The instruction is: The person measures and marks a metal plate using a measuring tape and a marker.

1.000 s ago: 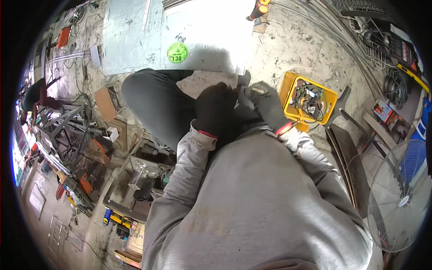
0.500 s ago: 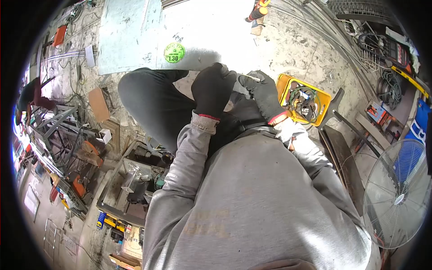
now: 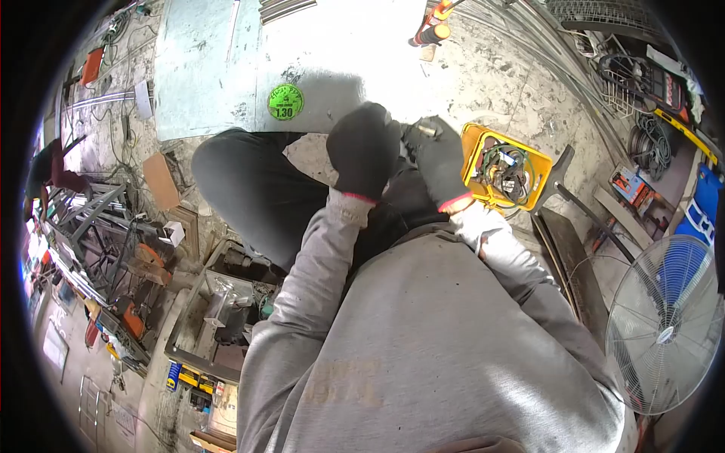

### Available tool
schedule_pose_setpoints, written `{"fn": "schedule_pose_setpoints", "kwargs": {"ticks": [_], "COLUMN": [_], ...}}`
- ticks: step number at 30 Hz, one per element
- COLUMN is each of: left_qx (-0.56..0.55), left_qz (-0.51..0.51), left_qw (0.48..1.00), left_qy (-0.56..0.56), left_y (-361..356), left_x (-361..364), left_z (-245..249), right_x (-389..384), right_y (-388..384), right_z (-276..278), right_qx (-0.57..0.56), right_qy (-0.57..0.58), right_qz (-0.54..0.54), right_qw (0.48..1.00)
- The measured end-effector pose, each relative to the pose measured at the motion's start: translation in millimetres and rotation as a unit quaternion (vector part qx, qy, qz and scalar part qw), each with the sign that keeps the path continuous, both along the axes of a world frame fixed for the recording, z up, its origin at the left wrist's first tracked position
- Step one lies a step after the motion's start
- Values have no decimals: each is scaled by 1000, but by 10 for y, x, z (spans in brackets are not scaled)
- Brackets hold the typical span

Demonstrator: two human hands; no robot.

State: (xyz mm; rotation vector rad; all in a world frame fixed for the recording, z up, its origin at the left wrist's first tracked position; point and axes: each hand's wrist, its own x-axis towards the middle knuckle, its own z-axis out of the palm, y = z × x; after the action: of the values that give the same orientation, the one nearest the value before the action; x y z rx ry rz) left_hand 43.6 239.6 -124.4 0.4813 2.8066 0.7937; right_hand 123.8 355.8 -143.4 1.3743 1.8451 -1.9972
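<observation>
Both hands wear black gloves with red cuffs and are close together above my lap, in front of the near edge of the metal sheet (image 3: 204, 83). My left hand (image 3: 364, 155) is closed with its knuckles up; what its fingers hold, if anything, is hidden. My right hand (image 3: 439, 162) is closed too, and a small pale stick-like piece (image 3: 427, 130) shows at its fingers. A round green sticker (image 3: 286, 102) marked 1.30 is on the sheet, left of my left hand. To the right of my right hand is a yellow bin (image 3: 539, 192) holding cables and small parts.
An orange-and-black tool (image 3: 432, 32) lies beyond my hands. Long metal rods (image 3: 566, 83) run along the floor at upper right. A large fan (image 3: 664, 332) stands at right, and an open toolbox (image 3: 204, 317) at lower left. A person (image 3: 57, 170) is at far left.
The view has shifted slightly, so the sheet and sticker appear lower. Both wrists have turned a little, and less of the pale piece shows in my right hand.
</observation>
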Motion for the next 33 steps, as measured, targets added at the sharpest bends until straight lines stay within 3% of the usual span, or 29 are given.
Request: {"fn": "schedule_pose_setpoints", "kwargs": {"ticks": [1,2,4,6,9,13,15,16,18,19,21,23,24,25,27,28,30,31,33], "left_qx": [-16,43,4,105,52,57,53,123,53,30,6,20,-8,-35,-62,-91,-40,16,30], "left_qz": [-3,-32,-41,-58,-6,-22,-51,-53,-62,-62,-42,-50,-53,-56,-58,-61,-16,29,28], "left_qw": [1000,997,999,985,995,995,988,964,990,995,997,993,997,998,996,991,995,995,996], "left_qy": [10,52,17,127,80,74,137,231,114,75,68,104,50,-3,-40,-80,-91,-92,-76], "left_y": [57,94,290,384,632,564,438,366,182,93,-66,-237,-307,-357,-368,-368,-367,-344,-300], "left_x": [-95,-213,-531,-780,-1030,-1011,-842,-731,-463,-314,-10,234,341,409,392,374,389,370,342], "left_z": [-43,-130,-141,-462,-472,-475,-479,-565,-367,-279,-155,-165,-135,-86,182,260,247,232,170], "right_x": [-91,-197,-470,-737,-984,-968,-866,-755,-526,-445,-157,48,176,253,504,494,457,427,340], "right_y": [65,161,358,521,705,724,682,607,518,390,225,27,-32,-84,-90,-28,65,75,90], "right_z": [-56,-119,-93,-58,-127,-155,-193,-126,-152,115,70,154,128,213,-105,-100,-1,18,43], "right_qx": [-1,33,77,82,92,69,74,82,105,86,53,-43,-75,15,-200,-201,-189,-189,-127], "right_qy": [-3,25,41,51,71,98,90,68,37,-13,-2,-49,-33,-27,34,32,95,95,59], "right_qz": [-1,6,29,34,40,46,70,87,138,133,135,67,57,123,29,30,46,46,48], "right_qw": [1000,999,996,995,992,992,991,990,984,987,989,996,995,992,979,979,976,976,989]}}
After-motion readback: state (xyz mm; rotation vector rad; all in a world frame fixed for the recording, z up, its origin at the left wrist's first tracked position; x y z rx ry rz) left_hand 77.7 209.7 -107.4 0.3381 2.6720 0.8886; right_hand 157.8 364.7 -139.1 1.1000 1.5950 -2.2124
